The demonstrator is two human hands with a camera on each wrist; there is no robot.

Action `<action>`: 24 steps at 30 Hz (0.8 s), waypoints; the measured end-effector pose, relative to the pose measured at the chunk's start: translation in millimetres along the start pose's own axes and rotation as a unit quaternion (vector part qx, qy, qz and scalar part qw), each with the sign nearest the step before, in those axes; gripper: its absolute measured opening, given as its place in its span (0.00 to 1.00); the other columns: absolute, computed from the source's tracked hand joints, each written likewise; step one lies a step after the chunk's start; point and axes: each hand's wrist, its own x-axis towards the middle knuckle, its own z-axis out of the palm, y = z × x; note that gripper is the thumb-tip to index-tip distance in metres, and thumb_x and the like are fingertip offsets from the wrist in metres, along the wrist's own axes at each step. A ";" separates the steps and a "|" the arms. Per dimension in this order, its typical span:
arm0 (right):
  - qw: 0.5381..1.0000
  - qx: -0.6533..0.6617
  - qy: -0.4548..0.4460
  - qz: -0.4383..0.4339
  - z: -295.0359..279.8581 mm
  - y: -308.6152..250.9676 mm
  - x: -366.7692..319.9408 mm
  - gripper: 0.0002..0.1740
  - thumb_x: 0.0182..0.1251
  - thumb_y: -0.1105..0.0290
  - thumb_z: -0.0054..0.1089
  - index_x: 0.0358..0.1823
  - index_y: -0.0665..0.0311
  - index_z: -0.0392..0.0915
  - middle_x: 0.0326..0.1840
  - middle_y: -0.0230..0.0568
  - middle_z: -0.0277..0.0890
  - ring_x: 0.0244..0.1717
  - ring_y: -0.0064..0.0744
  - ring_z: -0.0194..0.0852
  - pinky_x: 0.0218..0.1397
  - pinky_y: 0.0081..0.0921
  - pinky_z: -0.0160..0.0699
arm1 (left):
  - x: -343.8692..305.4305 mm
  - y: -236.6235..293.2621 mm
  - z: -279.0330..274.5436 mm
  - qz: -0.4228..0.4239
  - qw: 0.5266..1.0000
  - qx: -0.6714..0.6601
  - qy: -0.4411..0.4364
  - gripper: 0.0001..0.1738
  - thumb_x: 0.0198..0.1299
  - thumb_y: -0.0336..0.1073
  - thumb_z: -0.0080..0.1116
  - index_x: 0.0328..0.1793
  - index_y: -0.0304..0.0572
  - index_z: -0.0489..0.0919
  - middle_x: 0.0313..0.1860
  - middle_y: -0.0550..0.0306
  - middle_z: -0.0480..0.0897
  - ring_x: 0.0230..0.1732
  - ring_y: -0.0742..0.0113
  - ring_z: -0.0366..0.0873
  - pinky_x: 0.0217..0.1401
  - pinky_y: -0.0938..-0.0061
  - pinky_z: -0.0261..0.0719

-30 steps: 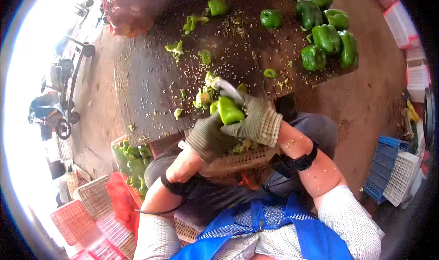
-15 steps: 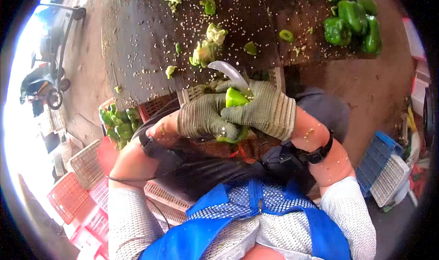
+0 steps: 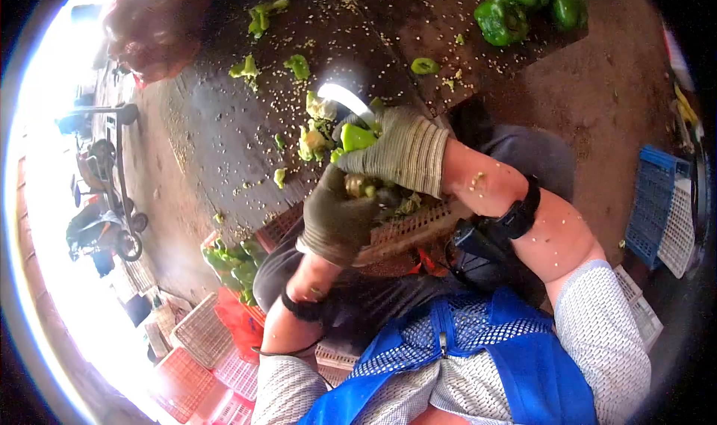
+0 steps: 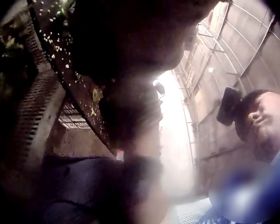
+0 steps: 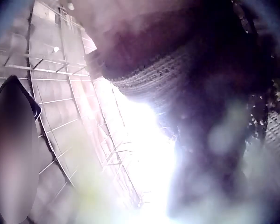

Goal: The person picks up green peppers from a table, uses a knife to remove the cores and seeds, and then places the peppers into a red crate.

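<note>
In the head view, my gloved right hand [image 3: 403,152] grips a knife with a curved, pale blade [image 3: 347,102]. Under the blade, a light green bell pepper piece [image 3: 357,137] is held against the right thumb and fingers. My gloved left hand [image 3: 334,219] is lower and to the left, its fingers spread apart over a perforated crate [image 3: 418,227]. Pale green scraps [image 3: 362,186] show between its thumb and fingers. Cut pepper cores [image 3: 312,143] lie on the dark board beside the blade. In both wrist views the hands are dark and their fingers hidden.
Whole green peppers [image 3: 502,22] lie at the dark board's [image 3: 224,126] far right, with seeds and scraps scattered across it. A filled plastic bag [image 3: 153,33] stands far left. Left of the knees is a crate of cut peppers [image 3: 233,264]. A blue crate [image 3: 657,201] stands at right.
Both hands were close together around the pepper. The right hand has since risen toward the board with the knife and pepper piece, while the left has parted from it, down and left.
</note>
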 end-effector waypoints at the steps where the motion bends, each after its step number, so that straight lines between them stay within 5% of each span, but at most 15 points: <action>1: 0.998 0.056 0.001 -0.035 3.3 1.5 0.3 0.13 0.59 0.61 0.69 0.36 0.62 0.80 0.29 0.30 0.80 0.31 0.20 0.75 0.38 0.23 0.78 | 2.5 -0.1 -3.8 -0.020 0.985 -0.168 -0.036 0.25 0.50 0.34 0.72 0.54 0.37 0.76 0.45 0.57 0.83 0.44 0.68 0.81 0.47 0.74 0.81; 2: 0.991 0.113 0.000 -0.069 8.4 6.3 0.8 0.12 0.59 0.61 0.69 0.36 0.62 0.80 0.28 0.29 0.79 0.30 0.20 0.74 0.38 0.23 0.77 | 3.3 -2.1 -9.8 -0.037 0.940 -0.331 -0.071 0.29 0.47 0.37 0.75 0.55 0.36 0.76 0.47 0.54 0.83 0.45 0.66 0.82 0.49 0.73 0.81; 4: 0.994 0.067 0.004 -0.081 17.5 15.0 8.3 0.11 0.59 0.64 0.68 0.37 0.63 0.80 0.27 0.29 0.78 0.30 0.21 0.75 0.38 0.22 0.77 | 1.5 -11.9 -28.6 -0.070 0.895 -0.414 -0.149 0.40 0.46 0.53 0.76 0.61 0.38 0.74 0.47 0.54 0.81 0.46 0.64 0.82 0.48 0.71 0.84; 6: 0.991 0.118 -0.007 -0.068 13.9 18.9 4.4 0.16 0.58 0.62 0.66 0.46 0.59 0.82 0.36 0.37 0.84 0.38 0.27 0.81 0.44 0.27 0.80 | -4.4 -18.0 -34.3 -0.052 0.902 -0.413 -0.114 0.44 0.46 0.62 0.72 0.62 0.39 0.72 0.47 0.55 0.81 0.45 0.66 0.81 0.45 0.72 0.84; 9: 0.988 0.141 0.025 -0.056 13.6 12.1 3.1 0.23 0.61 0.69 0.64 0.58 0.63 0.73 0.40 0.35 0.81 0.40 0.21 0.78 0.44 0.21 0.79 | 1.0 -21.1 -43.1 -0.028 0.896 -0.429 -0.109 0.49 0.46 0.70 0.68 0.64 0.41 0.70 0.45 0.58 0.81 0.39 0.69 0.82 0.35 0.77 0.83; 14: 0.961 0.249 0.063 -0.107 3.9 19.1 3.8 0.41 0.60 0.70 0.63 0.74 0.60 0.54 0.40 0.35 0.80 0.39 0.22 0.76 0.44 0.22 0.78 | 21.7 -10.1 -39.4 0.091 0.884 -0.456 -0.046 0.38 0.54 0.46 0.73 0.66 0.43 0.65 0.50 0.54 0.79 0.44 0.67 0.82 0.41 0.69 0.87; 15: 0.975 0.196 0.080 -0.070 -5.0 6.0 -1.3 0.33 0.61 0.70 0.63 0.68 0.61 0.65 0.40 0.34 0.80 0.38 0.22 0.75 0.44 0.21 0.77 | 24.8 -9.9 -42.0 0.080 0.899 -0.429 -0.034 0.36 0.55 0.39 0.71 0.66 0.43 0.65 0.52 0.54 0.79 0.47 0.65 0.81 0.45 0.68 0.86; 17: 0.980 0.160 0.114 -0.036 -9.7 1.6 -5.7 0.25 0.61 0.69 0.64 0.61 0.63 0.71 0.40 0.33 0.80 0.38 0.22 0.75 0.44 0.21 0.77 | 30.7 -11.9 -46.6 0.052 0.926 -0.375 -0.010 0.34 0.56 0.25 0.68 0.67 0.41 0.64 0.55 0.52 0.78 0.54 0.63 0.79 0.54 0.66 0.85; 20: 0.980 0.125 0.151 0.025 -9.8 6.0 -8.6 0.15 0.61 0.67 0.65 0.48 0.64 0.80 0.40 0.31 0.80 0.39 0.21 0.76 0.43 0.19 0.75 | 41.4 -20.6 -44.1 0.114 0.965 -0.238 0.009 0.35 0.55 0.18 0.64 0.68 0.40 0.63 0.55 0.52 0.78 0.59 0.61 0.75 0.60 0.69 0.80; 21: 0.982 0.103 0.154 0.038 -10.7 7.1 -8.3 0.15 0.61 0.67 0.66 0.48 0.64 0.80 0.39 0.31 0.80 0.39 0.20 0.76 0.43 0.19 0.75 | 43.6 -26.5 -44.8 0.152 0.981 -0.123 0.017 0.31 0.61 0.27 0.63 0.69 0.38 0.63 0.56 0.50 0.78 0.62 0.59 0.73 0.64 0.71 0.76; 22: 0.983 0.081 0.156 0.050 -11.1 7.9 -7.8 0.16 0.60 0.67 0.66 0.48 0.64 0.79 0.39 0.31 0.80 0.39 0.20 0.76 0.43 0.18 0.75 | 47.6 -32.5 -46.4 0.022 0.949 -0.315 -0.012 0.30 0.62 0.31 0.62 0.69 0.37 0.63 0.56 0.50 0.79 0.61 0.58 0.73 0.62 0.70 0.76; 24: 0.981 0.099 0.165 0.023 -11.4 6.7 -10.7 0.15 0.60 0.69 0.66 0.48 0.64 0.80 0.39 0.32 0.80 0.39 0.19 0.76 0.43 0.19 0.76 | 59.8 -49.6 -48.8 -0.220 0.733 -0.640 -0.074 0.30 0.65 0.38 0.61 0.68 0.37 0.64 0.56 0.49 0.79 0.60 0.57 0.75 0.60 0.69 0.76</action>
